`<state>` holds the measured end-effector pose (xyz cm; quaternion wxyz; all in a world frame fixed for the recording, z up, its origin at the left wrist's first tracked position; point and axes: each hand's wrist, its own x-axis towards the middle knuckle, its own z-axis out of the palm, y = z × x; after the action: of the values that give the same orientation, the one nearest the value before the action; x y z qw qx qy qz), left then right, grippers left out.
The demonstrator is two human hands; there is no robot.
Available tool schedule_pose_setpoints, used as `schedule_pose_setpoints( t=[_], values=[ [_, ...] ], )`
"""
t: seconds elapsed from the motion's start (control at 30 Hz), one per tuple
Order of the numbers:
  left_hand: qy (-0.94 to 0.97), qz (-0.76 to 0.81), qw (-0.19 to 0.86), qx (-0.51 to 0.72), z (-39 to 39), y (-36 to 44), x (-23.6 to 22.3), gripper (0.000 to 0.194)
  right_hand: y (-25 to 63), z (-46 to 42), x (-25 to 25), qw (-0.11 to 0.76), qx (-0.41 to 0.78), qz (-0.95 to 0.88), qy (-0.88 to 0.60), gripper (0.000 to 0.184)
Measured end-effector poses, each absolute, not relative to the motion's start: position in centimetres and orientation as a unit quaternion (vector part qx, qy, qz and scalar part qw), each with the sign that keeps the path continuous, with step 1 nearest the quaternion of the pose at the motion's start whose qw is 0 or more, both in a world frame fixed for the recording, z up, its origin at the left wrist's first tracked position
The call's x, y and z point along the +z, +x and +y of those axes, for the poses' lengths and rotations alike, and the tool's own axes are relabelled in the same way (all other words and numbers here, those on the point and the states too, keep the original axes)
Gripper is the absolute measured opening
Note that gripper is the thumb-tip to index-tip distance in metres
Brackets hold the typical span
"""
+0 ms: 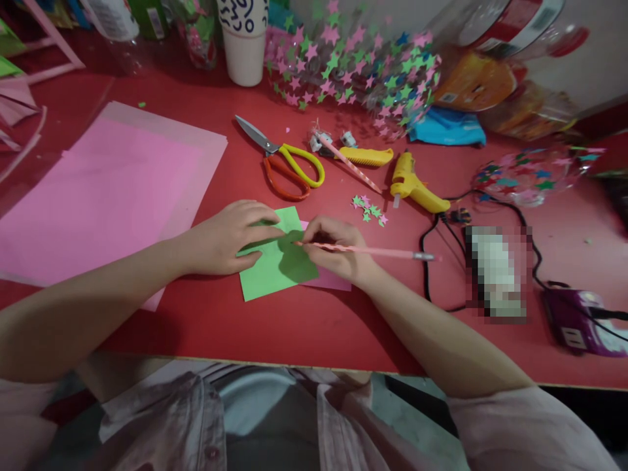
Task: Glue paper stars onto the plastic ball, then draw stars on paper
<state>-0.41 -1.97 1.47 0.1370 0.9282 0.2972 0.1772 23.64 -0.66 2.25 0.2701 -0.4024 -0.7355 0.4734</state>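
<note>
A: Left hand?
B: Flat, fingers spread, pressing the green paper square on the red tabletop. Grip's apart.
A: Right hand?
B: Grip clamped on a pink pencil, tip touching the green paper. Scissors and yellow glue gun lie beyond.
</note>
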Motion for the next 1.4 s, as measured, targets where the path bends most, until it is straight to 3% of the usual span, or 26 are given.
schedule_pose_setpoints(
  t=[0.17, 1.4],
  values=[
    [0.931, 0.293, 0.125, 0.177, -2.0, -0.4, 1.3, 0.036, 23.5, -0.6, 2.2, 0.267, 0.453, -0.749, -0.403, 0.012],
    [0.929, 0.299, 0.139, 0.171, -2.0, -0.4, 1.3, 0.037, 23.0, -0.1, 1.4, 0.291, 0.389, -0.772, -0.409, 0.015]
  ],
)
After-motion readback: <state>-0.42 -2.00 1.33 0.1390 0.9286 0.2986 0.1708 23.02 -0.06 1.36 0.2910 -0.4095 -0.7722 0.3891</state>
